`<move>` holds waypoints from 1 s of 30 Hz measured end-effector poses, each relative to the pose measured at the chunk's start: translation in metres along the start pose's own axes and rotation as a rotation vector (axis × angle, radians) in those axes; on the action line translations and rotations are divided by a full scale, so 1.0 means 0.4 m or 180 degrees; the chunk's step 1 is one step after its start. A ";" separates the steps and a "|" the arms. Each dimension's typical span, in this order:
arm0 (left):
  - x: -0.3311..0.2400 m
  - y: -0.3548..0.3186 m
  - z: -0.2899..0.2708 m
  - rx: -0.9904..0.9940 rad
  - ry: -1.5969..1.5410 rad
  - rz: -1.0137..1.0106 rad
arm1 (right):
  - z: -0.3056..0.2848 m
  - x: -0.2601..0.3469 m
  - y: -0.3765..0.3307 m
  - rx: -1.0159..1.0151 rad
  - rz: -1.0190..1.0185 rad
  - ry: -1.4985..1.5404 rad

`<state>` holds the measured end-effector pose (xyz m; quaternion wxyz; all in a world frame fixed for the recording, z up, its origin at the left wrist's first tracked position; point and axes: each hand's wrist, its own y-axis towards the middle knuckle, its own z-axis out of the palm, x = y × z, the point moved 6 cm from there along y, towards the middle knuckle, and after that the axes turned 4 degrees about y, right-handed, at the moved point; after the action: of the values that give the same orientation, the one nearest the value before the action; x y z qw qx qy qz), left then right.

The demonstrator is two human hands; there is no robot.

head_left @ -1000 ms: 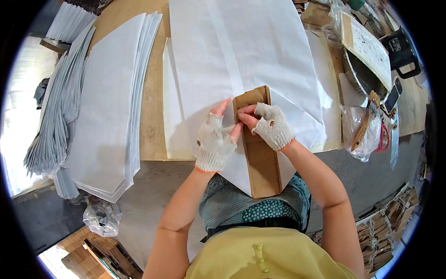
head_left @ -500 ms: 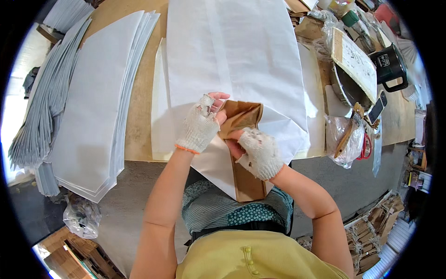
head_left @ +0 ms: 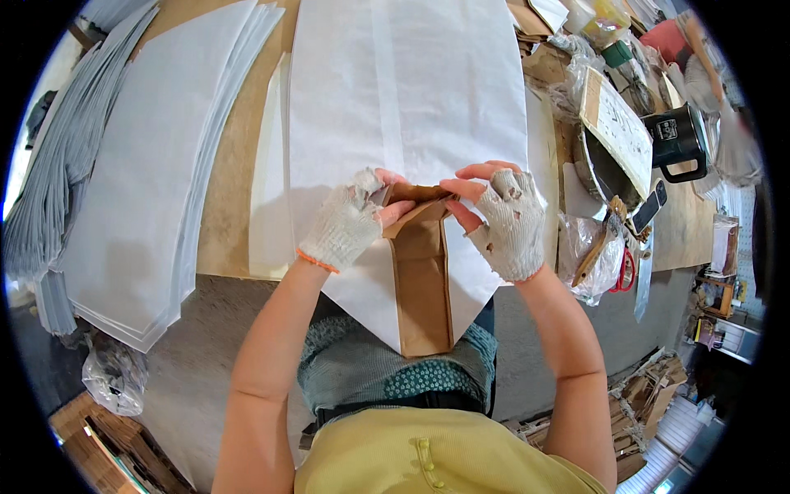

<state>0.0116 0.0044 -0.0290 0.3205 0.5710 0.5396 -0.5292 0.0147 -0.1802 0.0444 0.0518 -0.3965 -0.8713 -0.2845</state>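
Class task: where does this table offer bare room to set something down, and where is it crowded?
Bare tabletop shows between the paper stack at left and the pale sheet, and right of the phone, below the black mug. White paper covers the middle; pot, brush and scissors crowd the phone's left.

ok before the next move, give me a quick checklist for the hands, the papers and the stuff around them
1. Left fingers on the brown paper near its upper left corner: ok
2. Right fingers at its upper right corner: ok, though how firmly they grip cannot be told
3. Brown paper flat along its length: not ok, the upper end is creased and raised
4. White paper wholly on the table: not ok, its near end reaches past the edge, over the lap
5. Black mug clear of both hands: ok, off to the right
6. Brown paper stuck to the white paper: cannot tell
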 end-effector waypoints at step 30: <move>-0.026 0.098 0.015 -0.0431 0.1522 -0.0004 | 0.052 0.080 -0.091 0.0679 -0.0293 0.0512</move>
<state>0.0490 -0.0126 -0.0286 0.2208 0.6569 0.6347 -0.3419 -0.0304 -0.1671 0.0208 0.1502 -0.3242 -0.9069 -0.2231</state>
